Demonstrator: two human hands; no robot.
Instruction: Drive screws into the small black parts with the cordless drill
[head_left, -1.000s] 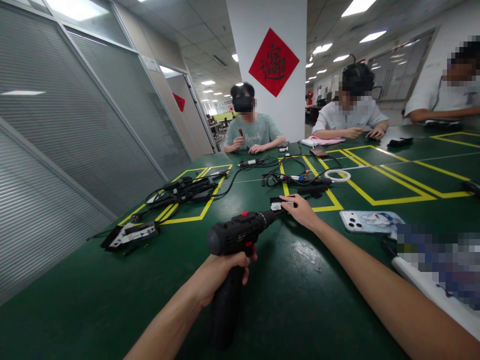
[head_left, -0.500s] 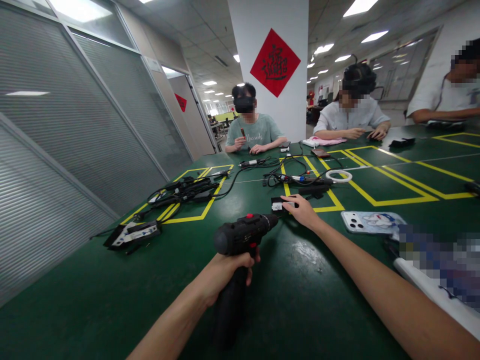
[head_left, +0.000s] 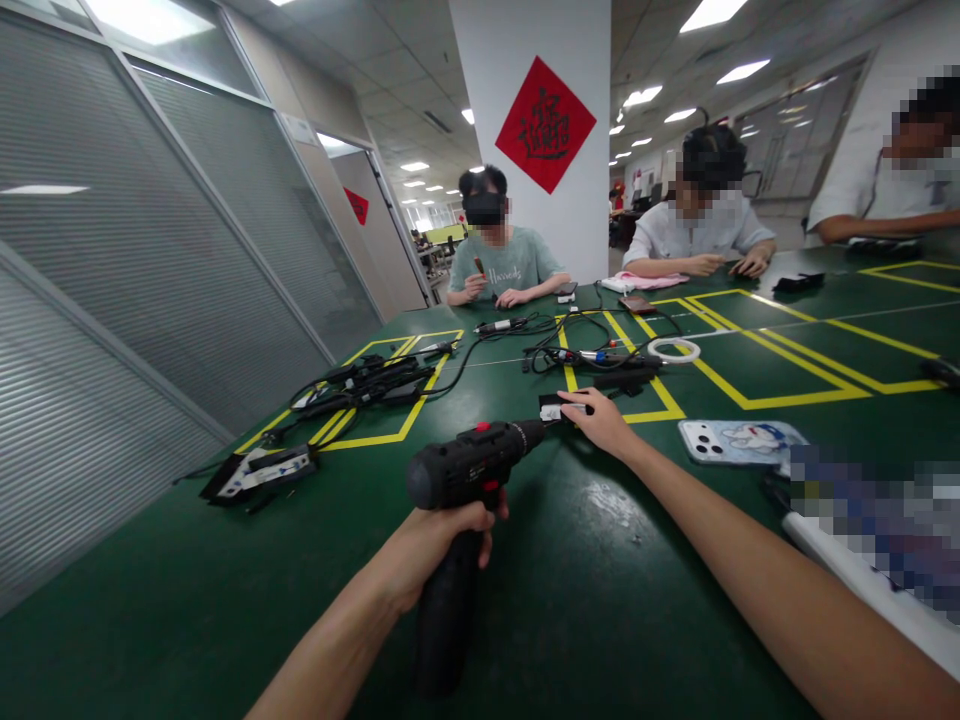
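My left hand [head_left: 442,545] is wrapped round the handle of a black cordless drill [head_left: 465,468] with red buttons. The chuck points forward and right, its front end close to a small black piece with a white label [head_left: 551,411]. Whether the bit touches that piece I cannot tell. My right hand [head_left: 604,422] grips the same piece from the right, thumb and fingers at its edge, low over the table. Its far fingers are partly hidden.
The green table [head_left: 315,600] carries tangled black cables [head_left: 367,385] at left and a black-and-white part [head_left: 259,472]. A white ring [head_left: 673,350] and a phone [head_left: 739,441] lie at right. Several people sit across, one holding a screwdriver-like tool [head_left: 479,266].
The drill has shifted slightly left, its chuck end now a little higher. My right hand keeps its hold on the labelled piece. The whole view has shifted slightly.
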